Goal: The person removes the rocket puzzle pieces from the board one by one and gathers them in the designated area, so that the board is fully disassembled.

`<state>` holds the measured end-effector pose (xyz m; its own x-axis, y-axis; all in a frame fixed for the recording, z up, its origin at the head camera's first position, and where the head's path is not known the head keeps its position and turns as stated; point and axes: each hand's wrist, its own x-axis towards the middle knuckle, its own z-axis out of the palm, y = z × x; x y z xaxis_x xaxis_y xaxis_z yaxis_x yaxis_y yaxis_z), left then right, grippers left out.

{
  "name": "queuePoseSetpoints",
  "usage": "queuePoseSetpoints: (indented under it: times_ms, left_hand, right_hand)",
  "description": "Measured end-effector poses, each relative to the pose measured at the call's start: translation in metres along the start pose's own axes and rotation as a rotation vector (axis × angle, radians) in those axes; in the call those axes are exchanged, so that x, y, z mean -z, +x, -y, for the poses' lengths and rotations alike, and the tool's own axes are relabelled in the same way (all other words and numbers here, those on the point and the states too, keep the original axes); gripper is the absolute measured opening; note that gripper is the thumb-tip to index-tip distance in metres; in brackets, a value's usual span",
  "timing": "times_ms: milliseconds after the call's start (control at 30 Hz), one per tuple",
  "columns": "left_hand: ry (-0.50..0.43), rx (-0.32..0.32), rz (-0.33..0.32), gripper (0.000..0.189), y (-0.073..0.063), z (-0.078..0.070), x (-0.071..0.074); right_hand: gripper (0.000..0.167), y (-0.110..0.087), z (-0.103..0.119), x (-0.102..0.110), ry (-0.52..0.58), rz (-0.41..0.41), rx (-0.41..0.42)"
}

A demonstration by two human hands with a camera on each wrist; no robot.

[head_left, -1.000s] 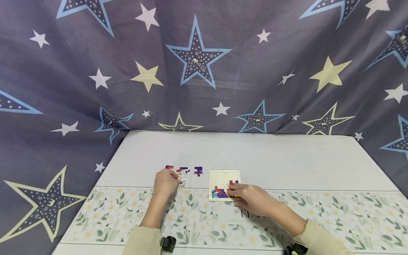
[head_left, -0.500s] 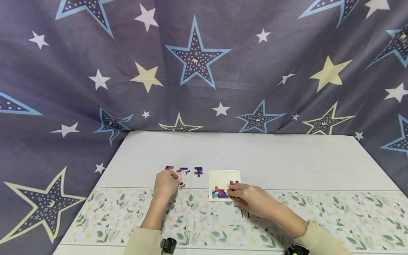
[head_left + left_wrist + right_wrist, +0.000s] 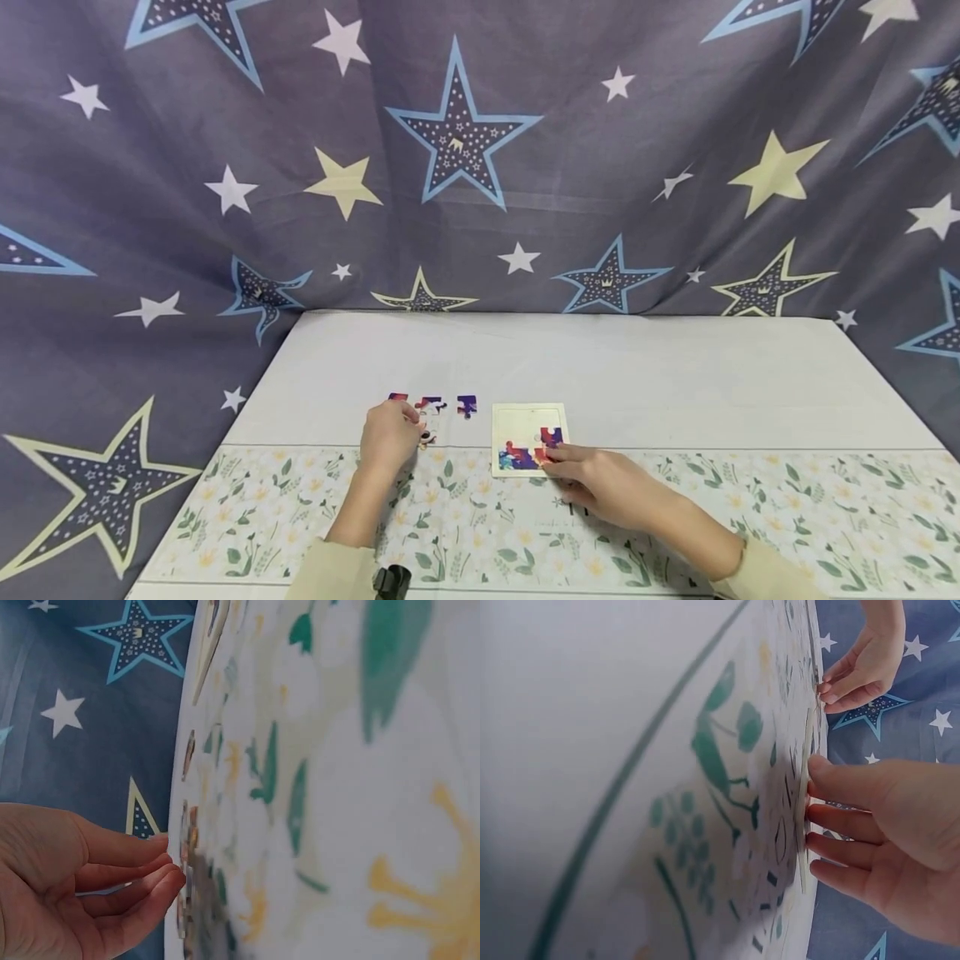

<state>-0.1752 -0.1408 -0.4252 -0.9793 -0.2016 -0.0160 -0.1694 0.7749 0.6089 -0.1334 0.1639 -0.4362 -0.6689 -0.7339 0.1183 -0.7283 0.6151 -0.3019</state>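
Note:
My left hand (image 3: 390, 433) is at a group of loose jigsaw pieces (image 3: 429, 421) left of centre on the table. In the left wrist view, its fingers (image 3: 142, 892) are loosely bent, with the tips at the pieces' edge; no piece shows between them. My right hand (image 3: 603, 483) touches the near right corner of a square puzzle tray (image 3: 517, 419). Its fingers (image 3: 847, 851) look nearly straight at the tray's edge in the right wrist view. Several red, purple and blue pieces (image 3: 551, 437) lie along the tray's near and right sides, partly covered by my fingertips.
Behind the left hand lie a red piece (image 3: 398, 397) and a purple piece (image 3: 467, 406). A white cover with a floral band (image 3: 480, 533) lies on the table (image 3: 637, 367). A star-patterned curtain (image 3: 570, 200) rises behind it.
My right hand has slid slightly right and nearer, baring more of the red and purple pieces in the tray. The left hand stays at the loose pieces, where a dark eye-like spot now shows.

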Motion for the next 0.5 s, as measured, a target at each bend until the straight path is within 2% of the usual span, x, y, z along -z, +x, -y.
queuePoseSetpoints:
  times_ms: [233, 500]
  left_hand:
    - [-0.010, -0.092, 0.036, 0.017, -0.003, -0.013, 0.002]
    - [-0.114, -0.118, 0.092, 0.023, -0.006, -0.034, -0.016]
  right_hand:
    - [0.046, -0.002, 0.000, 0.007, 0.054, 0.082, -0.043]
    - [0.049, -0.001, 0.000, 0.006, 0.077, 0.116, -0.050]
